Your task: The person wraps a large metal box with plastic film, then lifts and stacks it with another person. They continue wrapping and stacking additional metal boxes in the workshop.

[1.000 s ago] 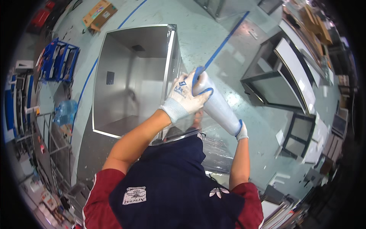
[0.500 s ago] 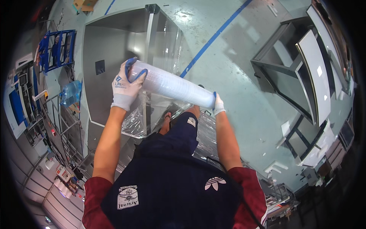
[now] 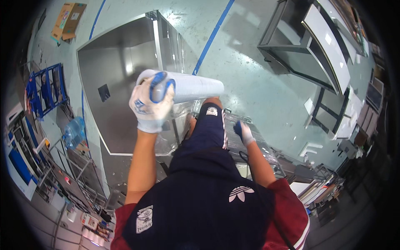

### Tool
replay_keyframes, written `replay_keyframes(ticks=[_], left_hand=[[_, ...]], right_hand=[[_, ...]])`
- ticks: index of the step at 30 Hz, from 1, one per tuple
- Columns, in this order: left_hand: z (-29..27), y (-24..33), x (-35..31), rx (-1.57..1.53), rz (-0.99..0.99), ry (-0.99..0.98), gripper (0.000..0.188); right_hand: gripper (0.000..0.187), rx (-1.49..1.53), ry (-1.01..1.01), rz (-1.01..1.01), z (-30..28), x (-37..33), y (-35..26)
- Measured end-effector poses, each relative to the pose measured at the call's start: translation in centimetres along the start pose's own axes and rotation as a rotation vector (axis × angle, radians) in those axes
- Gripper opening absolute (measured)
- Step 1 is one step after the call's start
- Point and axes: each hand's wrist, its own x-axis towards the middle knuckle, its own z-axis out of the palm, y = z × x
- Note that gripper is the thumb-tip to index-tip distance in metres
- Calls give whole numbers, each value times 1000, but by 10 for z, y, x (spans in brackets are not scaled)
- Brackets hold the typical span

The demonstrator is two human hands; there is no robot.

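Observation:
My left hand (image 3: 152,102), in a white glove with blue fingers, grips a roll of clear stretch film (image 3: 196,87) near its left end. The roll lies nearly level in front of me, its other end free. My right hand (image 3: 244,132), gloved alike, is apart from the roll, lower and to the right; its fingers are loosely bent with nothing visible in them. Beyond the roll stands a large metal cabinet (image 3: 112,83) with its hollow inside showing. Clear film covers its right side (image 3: 173,46). Below my right hand is a film-covered surface (image 3: 260,143).
Metal frames with a white panel (image 3: 329,46) stand at the right. A blue rack (image 3: 46,89), a water jug (image 3: 75,132) and metal racking (image 3: 77,166) are on the left. A cardboard box (image 3: 68,21) sits far left. Blue tape (image 3: 214,35) crosses the floor.
My right hand has let go of the roll's right end and dropped down to the right. The roll has swung closer to level in my left hand. My view has shifted.

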Motion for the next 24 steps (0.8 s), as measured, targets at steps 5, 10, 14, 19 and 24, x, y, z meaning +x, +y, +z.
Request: replay_keyframes(ticks=[5,10,14,19,24], left_hand=[[-22,-26,20,-94,104,185,27],[-8,-57,54,-15,101,114,28],[1,-60,64,22,30,-33,28],[12,-59,69,6,-93,-114,26],[10,-58,68,44,-175,-18,25]], right_hand=[[46,-629,-197,-65,10,-136,9],[68,-1389,-494,89,26,-142,-134],[80,-1554,-783,37,46,-97,-229],[83,-1135,-695,-85,45,-90,-261],[56,-1222,-603,-234,40,-96,-269]])
